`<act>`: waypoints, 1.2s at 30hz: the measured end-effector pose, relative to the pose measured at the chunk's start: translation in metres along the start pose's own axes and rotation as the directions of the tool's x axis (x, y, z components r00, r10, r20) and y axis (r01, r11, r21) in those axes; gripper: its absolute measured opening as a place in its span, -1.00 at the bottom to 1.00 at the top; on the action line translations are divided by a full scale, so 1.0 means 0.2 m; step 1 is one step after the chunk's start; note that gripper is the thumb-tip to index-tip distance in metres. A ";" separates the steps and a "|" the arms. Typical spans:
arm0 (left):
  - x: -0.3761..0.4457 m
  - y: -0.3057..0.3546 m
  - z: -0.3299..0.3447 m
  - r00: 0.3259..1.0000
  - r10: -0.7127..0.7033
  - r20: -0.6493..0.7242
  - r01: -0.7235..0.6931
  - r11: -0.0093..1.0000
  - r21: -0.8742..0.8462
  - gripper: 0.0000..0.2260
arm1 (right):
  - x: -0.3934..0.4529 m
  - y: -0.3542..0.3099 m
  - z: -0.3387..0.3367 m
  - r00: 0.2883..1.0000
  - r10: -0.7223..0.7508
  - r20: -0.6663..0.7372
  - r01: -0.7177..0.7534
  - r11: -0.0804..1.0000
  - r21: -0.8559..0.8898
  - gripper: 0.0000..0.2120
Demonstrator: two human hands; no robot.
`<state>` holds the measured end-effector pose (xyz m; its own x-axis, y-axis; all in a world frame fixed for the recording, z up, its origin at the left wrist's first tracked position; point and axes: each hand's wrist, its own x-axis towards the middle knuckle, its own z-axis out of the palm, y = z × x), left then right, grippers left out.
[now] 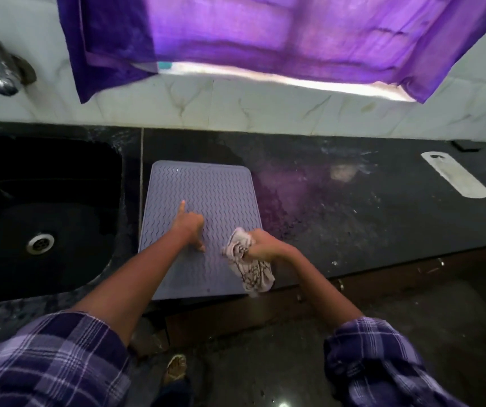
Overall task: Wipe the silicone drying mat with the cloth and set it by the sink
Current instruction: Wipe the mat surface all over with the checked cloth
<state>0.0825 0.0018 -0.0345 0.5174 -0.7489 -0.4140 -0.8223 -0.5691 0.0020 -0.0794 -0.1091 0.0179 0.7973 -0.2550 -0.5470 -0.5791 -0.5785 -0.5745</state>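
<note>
I see both arms bare from the elbow down, each wearing a loose sleeve pushed up above the elbow. The left sleeve (50,362) and right sleeve (383,362) share one checked cloth: dark purple and lilac squares crossed by thin white lines. Below, a foot (176,370) shows in a pale strapped sandal.

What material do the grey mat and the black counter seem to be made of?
The grey wavy-ribbed mat looks like matte silicone: soft rounded corners and moulded ridges. The black speckled counter appears to be polished stone, perhaps granite: it is glossy and reflects the purple curtain.
</note>
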 end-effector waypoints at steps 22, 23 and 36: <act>0.29 -0.02 -0.30 0.982 0.173 0.072 0.082 -0.050 -0.995 -0.78 | 0.40 0.25 -0.25 0.893 -0.421 -0.160 0.098 -0.166 0.981 0.16; 0.31 -0.05 -0.30 0.981 0.179 0.072 0.070 0.021 -0.997 -0.81 | 0.43 0.24 -0.25 0.909 -0.405 -0.101 0.058 -0.119 0.991 0.18; 0.71 -0.17 -0.29 0.959 0.000 -0.283 -0.141 0.867 -0.478 -0.44 | 0.86 -0.03 -0.55 0.662 0.101 -0.742 -0.080 0.995 0.064 -0.86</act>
<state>0.1979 -0.1043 -0.0414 0.5632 -0.8144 -0.1398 -0.6725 -0.5500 0.4952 0.0802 -0.2351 -0.0049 0.5961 -0.8023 0.0319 -0.6505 -0.5058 -0.5666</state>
